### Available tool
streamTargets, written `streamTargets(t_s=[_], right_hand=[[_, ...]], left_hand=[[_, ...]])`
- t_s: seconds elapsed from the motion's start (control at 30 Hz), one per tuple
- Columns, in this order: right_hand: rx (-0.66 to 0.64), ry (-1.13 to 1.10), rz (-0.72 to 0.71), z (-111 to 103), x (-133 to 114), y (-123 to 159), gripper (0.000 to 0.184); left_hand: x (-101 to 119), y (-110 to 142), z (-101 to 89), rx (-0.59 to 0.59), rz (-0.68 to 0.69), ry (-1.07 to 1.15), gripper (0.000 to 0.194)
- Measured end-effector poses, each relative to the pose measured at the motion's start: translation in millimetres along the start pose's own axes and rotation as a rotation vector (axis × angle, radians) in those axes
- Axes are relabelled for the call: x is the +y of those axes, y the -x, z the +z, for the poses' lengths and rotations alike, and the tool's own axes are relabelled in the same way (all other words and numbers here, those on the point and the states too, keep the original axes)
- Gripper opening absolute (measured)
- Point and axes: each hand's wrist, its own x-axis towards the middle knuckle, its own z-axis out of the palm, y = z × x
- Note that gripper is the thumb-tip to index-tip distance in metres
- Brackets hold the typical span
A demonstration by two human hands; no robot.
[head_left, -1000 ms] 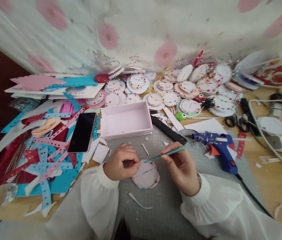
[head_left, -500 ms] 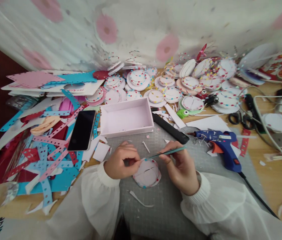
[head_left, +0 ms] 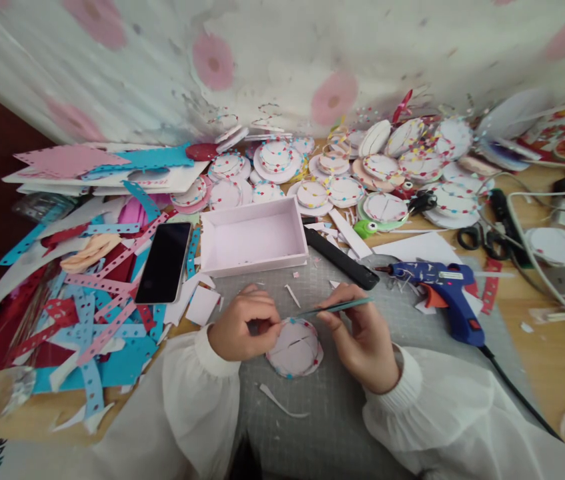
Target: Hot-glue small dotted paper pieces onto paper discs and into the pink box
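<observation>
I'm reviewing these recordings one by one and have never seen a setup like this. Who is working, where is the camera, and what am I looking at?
No machine here: a person works with two bare hands. Every picture comes from one camera worn on the head, looking forward and down.

The right hand holds a slim teal tool, pointing toward the left hand. The left fingertips meet at the rim of a white disc with coloured dots; anything pinched there is too small to tell. The disc lies on a grey mat.

Around them are an open box, a phone, a blue glue gun, punched paper strips and similar discs.
</observation>
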Motion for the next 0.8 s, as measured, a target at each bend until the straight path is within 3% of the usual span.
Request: streamTargets(t_s=[0.8], right_hand=[[-0.034,0.036,-0.055,-2.0,-5.0,-3.5,0.010]], left_hand=[[-0.5,-0.3,0.4,0.015,0.006,0.014,0.021]])
